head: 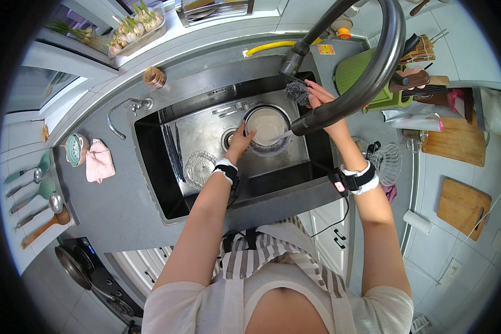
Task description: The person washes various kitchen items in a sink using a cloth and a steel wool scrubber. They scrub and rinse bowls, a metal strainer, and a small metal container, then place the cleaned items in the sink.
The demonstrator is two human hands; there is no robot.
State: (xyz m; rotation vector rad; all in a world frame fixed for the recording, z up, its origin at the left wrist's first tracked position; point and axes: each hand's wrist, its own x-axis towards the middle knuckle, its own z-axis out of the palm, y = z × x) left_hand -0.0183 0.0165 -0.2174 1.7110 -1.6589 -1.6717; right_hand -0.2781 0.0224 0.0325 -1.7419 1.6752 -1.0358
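A round glass bowl (pixel 269 129) sits in the stainless steel sink (pixel 250 167), with a stream of water from the pull-down faucet (pixel 350 110) running into it. My left hand (pixel 241 141) grips the bowl's left rim, thumb over the edge. At the sink's back right corner, my right hand (pixel 319 96) holds a dark grey mesh scrubber (pixel 297 92) in its fingers. Those fingers are close to the faucet's lever; whether they touch it I cannot tell. A cut-glass dish (pixel 200 169) lies left of my left wrist, and several forks (pixel 229 109) lie behind the bowl.
Dark chopsticks (pixel 175 152) lie along the sink's left side. A small second tap (pixel 123 119) stands on the left counter near a pink cloth (pixel 100 160). Right of the sink are a green knife holder (pixel 359 71) and a clear glass bowl (pixel 386 163). The faucet arches overhead.
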